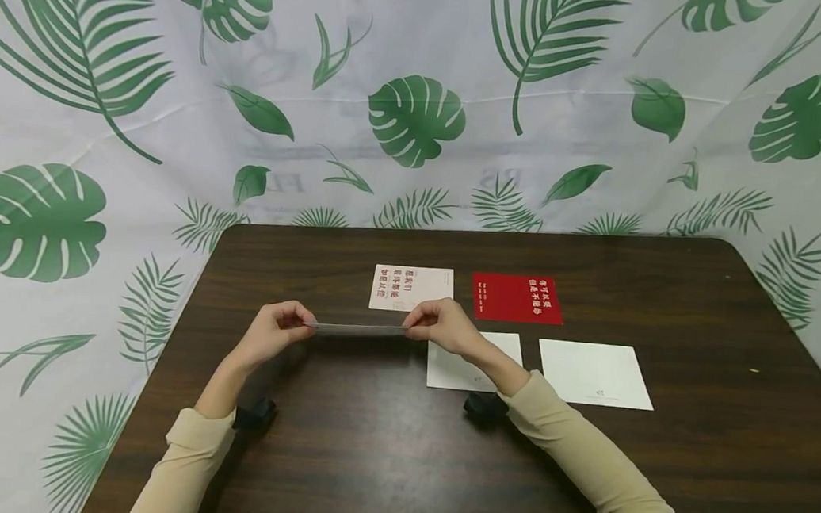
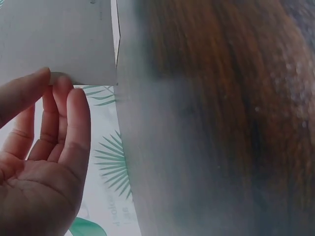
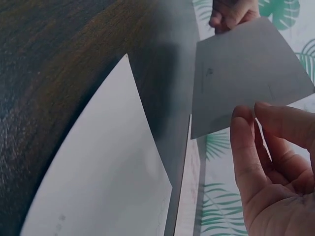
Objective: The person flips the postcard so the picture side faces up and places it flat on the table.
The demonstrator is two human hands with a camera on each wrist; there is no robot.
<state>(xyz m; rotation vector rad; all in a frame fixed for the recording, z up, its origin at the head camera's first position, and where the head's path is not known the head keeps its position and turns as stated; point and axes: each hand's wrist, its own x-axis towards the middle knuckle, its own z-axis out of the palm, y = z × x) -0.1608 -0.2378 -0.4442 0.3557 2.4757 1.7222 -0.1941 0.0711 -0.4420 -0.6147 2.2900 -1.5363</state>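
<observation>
Pinching a thin rectangular grey-faced card (image 1: 361, 330) by opposite edges, clamping the thumb and fingertips of the left hand (image 1: 276, 331) onto one edge and those of the right hand (image 1: 446, 326) onto the other. Holding it raised above a dark brown wood-grain table (image 1: 368, 460), showing it nearly edge-on to the head view and turning a face with a small printed mark toward the wrist views. Seeing a white rectangular card with red characters (image 1: 426, 284) lying just beyond the hands, and a red rectangular card with white lettering (image 1: 507, 305) lying just to its right, apart from it. Reaching the right wrist over a plain white rectangular card (image 1: 452, 373), partly hiding it from the head view. Seeing a second plain white rectangular card (image 1: 591, 372) lying farther right on the table. Wearing beige long sleeves (image 1: 197, 440) and facing a white curtain printed with green leaves (image 1: 195, 163)
</observation>
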